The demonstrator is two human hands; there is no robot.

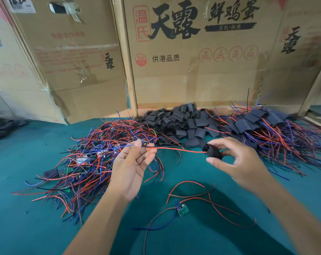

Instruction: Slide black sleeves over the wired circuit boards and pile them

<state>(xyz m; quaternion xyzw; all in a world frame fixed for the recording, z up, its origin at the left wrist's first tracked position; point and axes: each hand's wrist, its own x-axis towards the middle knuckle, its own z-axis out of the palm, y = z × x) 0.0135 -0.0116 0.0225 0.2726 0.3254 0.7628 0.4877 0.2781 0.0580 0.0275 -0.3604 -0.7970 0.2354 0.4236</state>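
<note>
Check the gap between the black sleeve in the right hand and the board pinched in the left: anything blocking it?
Nothing visible does. Only the board's own red wire spans from left hand to black sleeve in right hand.

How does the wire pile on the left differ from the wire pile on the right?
The left pile shows bare green boards among loose wires; the right pile has black sleeves over its boards. The left pile sprawls toward the near edge; the right pile lies against the cardboard boxes. Both hold red, blue and black wires on the green table.
</note>
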